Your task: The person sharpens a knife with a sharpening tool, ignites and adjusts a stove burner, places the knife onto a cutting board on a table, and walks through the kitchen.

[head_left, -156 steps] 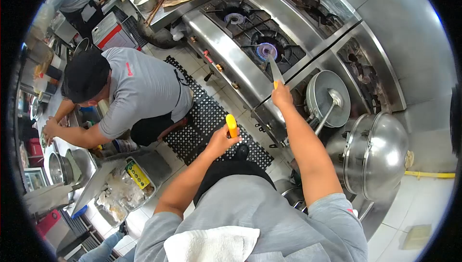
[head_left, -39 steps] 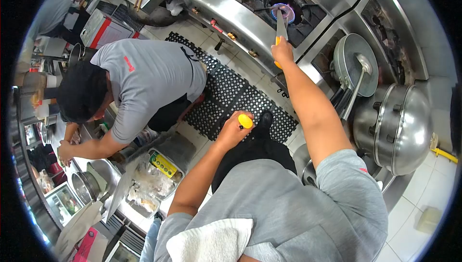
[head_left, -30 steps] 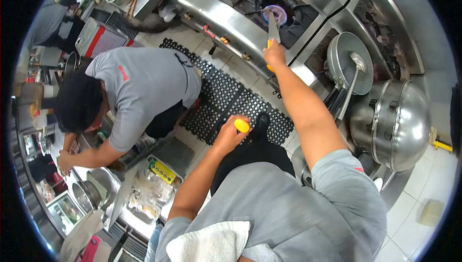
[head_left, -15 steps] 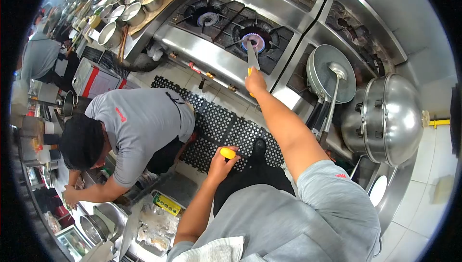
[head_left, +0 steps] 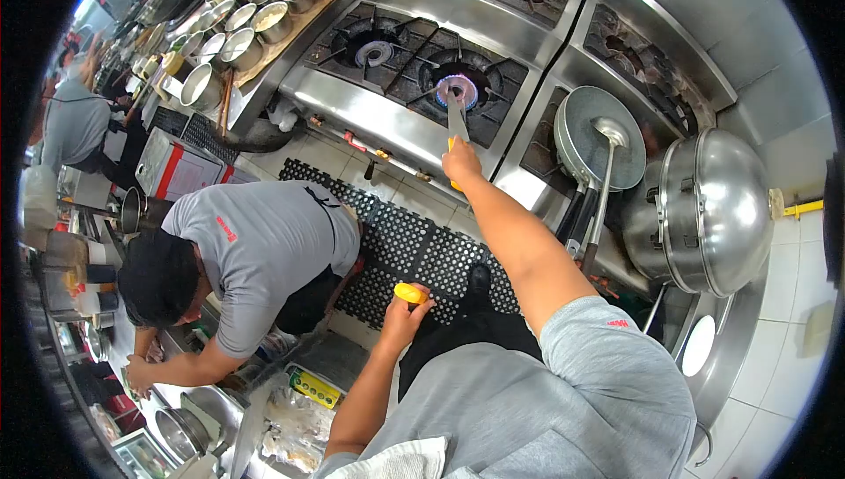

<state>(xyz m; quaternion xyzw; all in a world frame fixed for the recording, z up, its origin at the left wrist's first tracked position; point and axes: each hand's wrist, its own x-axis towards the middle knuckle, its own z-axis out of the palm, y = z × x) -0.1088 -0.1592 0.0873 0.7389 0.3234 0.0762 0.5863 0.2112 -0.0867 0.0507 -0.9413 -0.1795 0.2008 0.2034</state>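
Observation:
My right hand (head_left: 461,162) is closed round the yellow handle of a long knife (head_left: 455,115), its blade reaching over the lit burner (head_left: 457,92) with a bluish ring of flame. Low in front of my body, my left hand (head_left: 405,313) grips a yellow-handled tool (head_left: 410,293); the rest of this tool is hidden or too small to make out. To the right of my right hand, a ladle (head_left: 609,132) lies in a round grey pan (head_left: 603,140) on the stove.
A co-worker (head_left: 255,246) bends over the counter at the left. Metal pots (head_left: 202,87) crowd the upper left. A large domed steel vessel (head_left: 722,212) stands at the right. Black perforated mats (head_left: 409,246) cover part of the floor. A clear tub (head_left: 295,431) stands lower left.
The view has shifted, showing more of the stove and pots than a second ago. The knife stays over the flame in my right hand, and my left hand keeps its grip.

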